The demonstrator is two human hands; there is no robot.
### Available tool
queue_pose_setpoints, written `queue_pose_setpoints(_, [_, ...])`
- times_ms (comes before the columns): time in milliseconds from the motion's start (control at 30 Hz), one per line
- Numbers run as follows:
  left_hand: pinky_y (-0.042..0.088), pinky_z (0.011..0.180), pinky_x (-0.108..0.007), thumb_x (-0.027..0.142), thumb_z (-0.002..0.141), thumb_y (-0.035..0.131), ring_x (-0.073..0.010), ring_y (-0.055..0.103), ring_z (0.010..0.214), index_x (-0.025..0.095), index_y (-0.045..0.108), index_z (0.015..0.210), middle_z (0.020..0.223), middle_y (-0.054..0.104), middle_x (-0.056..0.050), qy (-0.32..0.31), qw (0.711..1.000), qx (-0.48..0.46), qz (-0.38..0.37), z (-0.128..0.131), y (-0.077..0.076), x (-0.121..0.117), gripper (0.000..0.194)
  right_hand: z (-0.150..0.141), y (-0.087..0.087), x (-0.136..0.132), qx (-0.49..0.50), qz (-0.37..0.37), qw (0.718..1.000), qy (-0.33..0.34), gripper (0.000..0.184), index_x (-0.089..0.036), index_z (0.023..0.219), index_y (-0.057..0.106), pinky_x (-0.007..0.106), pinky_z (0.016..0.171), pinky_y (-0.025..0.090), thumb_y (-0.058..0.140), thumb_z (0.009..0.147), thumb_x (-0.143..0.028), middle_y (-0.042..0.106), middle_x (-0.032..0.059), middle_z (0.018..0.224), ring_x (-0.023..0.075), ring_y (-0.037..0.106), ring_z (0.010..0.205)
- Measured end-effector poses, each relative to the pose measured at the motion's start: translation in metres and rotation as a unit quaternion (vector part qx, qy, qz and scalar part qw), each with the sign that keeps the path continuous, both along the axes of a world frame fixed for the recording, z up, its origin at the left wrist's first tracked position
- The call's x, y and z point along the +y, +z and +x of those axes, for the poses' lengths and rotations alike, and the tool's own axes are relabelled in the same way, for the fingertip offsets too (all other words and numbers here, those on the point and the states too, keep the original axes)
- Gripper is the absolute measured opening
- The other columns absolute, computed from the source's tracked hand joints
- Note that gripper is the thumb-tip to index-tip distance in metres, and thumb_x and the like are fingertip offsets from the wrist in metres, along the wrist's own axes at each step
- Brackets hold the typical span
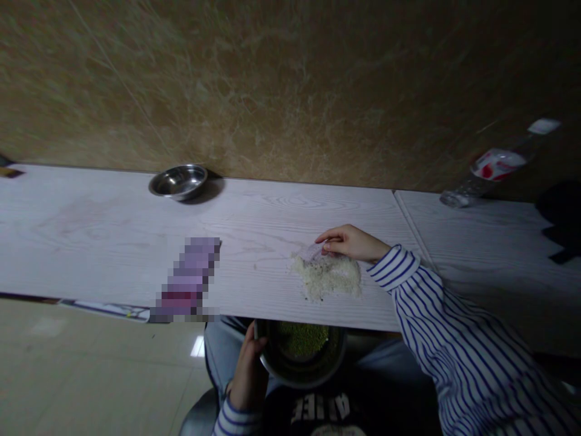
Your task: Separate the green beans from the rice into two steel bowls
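Observation:
My left hand (249, 369) is closed on the rim of a metal bowl (272, 369) held below the table's near edge, over my lap. Green grains (302, 339) fill the bowl. My right hand (349, 242) rests on the white wooden table (113, 236), fingers pressed together at the far edge of a heap of white rice (329, 277). Whether the fingers pinch a grain or a thin clear scrap is not clear. A few dark specks lie in the heap.
An empty steel bowl (178, 181) stands at the table's far edge by the brown marbled wall. A blurred purple patch (188, 278) lies left of the rice. A plastic bottle (492, 169) lies at the far right, with dark objects (560, 221) beside it.

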State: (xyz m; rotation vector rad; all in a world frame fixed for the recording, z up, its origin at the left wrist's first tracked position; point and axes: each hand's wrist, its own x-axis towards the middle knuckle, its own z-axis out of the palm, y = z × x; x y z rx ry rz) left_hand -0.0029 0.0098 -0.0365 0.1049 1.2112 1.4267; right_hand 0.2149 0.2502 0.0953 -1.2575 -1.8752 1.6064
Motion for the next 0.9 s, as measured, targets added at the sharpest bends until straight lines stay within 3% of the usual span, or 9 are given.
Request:
queue_pose_setpoints(167, [0.043,0.115,-0.052,0.032,0.072,0.072,-0.0378,0.062,0.132,0.022,0.076,0.115,0.121,0.079,-0.008,-0.008,0.999,-0.002,0.031,0.004,0.005,0.001,0.044,0.007,0.002,-0.015,-0.002,0.038,0.999,0.003,0.022,-0.017,0.1,0.082,0.025,0.066,0.057,0.071,0.081,-0.015,0.081,0.0043,0.078,0.0137,0.071,0.068])
queue_pose_setpoints(433, [0.049,0.109,-0.051,0.035,0.068,0.075,-0.039,0.063,0.13,0.022,0.077,0.109,0.12,0.079,-0.008,-0.016,1.0,0.011,0.022,0.004,0.011,0.002,0.044,0.028,-0.007,-0.013,-0.019,0.126,0.979,-0.161,0.024,-0.015,0.1,0.082,0.03,0.067,0.062,0.067,0.081,-0.012,0.081,0.0076,0.079,0.0166,0.072,0.066])
queue_pose_setpoints(700, [0.047,0.111,-0.049,0.033,0.07,0.07,-0.0375,0.063,0.129,0.021,0.077,0.111,0.118,0.079,-0.009,0.008,0.999,0.03,0.024,0.008,0.015,0.001,0.043,0.017,-0.012,-0.016,-0.009,0.096,0.988,-0.12,0.023,-0.018,0.094,0.082,0.026,0.064,0.062,0.065,0.082,-0.009,0.08,0.005,0.074,0.0166,0.075,0.07])
queue_pose_setpoints(900, [0.045,0.112,-0.049,0.032,0.072,0.07,-0.0366,0.064,0.127,0.022,0.076,0.111,0.118,0.079,-0.008,0.01,0.999,0.015,0.03,0.008,0.013,0.0,0.04,0.005,-0.01,-0.024,-0.008,0.065,0.994,-0.093,0.021,-0.018,0.096,0.081,0.032,0.074,0.063,0.066,0.084,-0.008,0.081,0.007,0.08,0.0192,0.078,0.079])
